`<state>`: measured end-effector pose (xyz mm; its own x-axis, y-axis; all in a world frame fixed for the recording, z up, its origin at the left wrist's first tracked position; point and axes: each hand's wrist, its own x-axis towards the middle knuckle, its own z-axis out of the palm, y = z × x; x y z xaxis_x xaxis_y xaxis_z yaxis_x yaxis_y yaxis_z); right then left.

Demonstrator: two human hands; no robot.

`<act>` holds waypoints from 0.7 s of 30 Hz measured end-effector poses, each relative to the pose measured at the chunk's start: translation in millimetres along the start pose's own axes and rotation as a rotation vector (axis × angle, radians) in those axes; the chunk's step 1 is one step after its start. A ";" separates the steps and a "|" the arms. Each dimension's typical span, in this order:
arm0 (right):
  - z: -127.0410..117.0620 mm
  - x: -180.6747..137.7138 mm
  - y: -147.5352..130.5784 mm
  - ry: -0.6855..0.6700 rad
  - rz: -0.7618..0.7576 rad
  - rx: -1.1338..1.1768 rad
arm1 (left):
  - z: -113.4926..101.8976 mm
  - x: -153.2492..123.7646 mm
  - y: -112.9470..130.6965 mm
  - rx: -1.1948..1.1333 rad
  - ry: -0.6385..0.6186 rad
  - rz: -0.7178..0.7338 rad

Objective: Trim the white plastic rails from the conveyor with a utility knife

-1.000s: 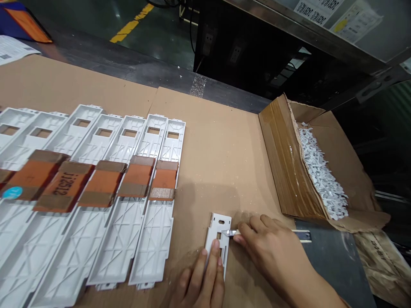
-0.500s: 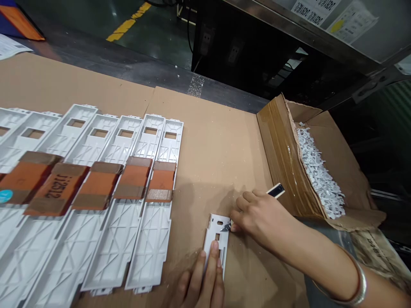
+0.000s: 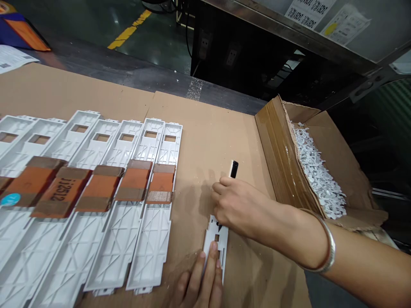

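A small white plastic plate (image 3: 210, 236) with slots and a square hole lies on the cardboard, at the bottom middle. My left hand (image 3: 204, 278) rests on its near end, fingers stretched out and lying along it. Closed around a craft knife (image 3: 234, 168) with a white and black handle, my right hand (image 3: 233, 199) is over the plate's far end. The knife's dark tip touches or hovers near the oval slot there; I cannot tell which. Most of the handle is hidden in my fist.
Several long white ribbed panels (image 3: 150, 248) lie side by side at the left, with orange and brown taped blocks (image 3: 161, 184) across them. An open cardboard box (image 3: 272, 141) of small white parts (image 3: 317, 171) stands at the right. Behind runs the dark table edge (image 3: 128, 77).
My right hand has moved left over the plate's far end, and the knife has turned more upright. My left hand stays on the plate. The view has shifted slightly.
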<state>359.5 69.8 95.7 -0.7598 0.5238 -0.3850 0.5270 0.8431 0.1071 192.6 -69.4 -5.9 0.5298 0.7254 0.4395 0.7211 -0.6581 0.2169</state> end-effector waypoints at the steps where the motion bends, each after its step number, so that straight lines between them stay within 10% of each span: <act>1: -4.8 -0.4 -1.1 0.008 0.001 -0.021 | 0.5 -0.4 -0.2 -0.005 0.005 -0.002; 8: -2.1 -31.7 -12.5 0.122 0.387 0.056 | 2.3 -0.7 1.0 -0.016 0.029 -0.018; 14: 36.1 -58.5 -62.4 0.173 0.847 0.707 | 0.5 -1.3 -3.3 -0.087 -0.014 -0.035; 21: 66.0 -94.6 -129.1 0.486 1.136 1.158 | -22.5 -3.9 -31.3 -0.184 -0.141 0.295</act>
<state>388.4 -96.7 57.8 0.2485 0.9300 -0.2708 0.6636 -0.3671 -0.6518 157.9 -56.2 5.2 0.7681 0.5118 0.3848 0.4432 -0.8587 0.2573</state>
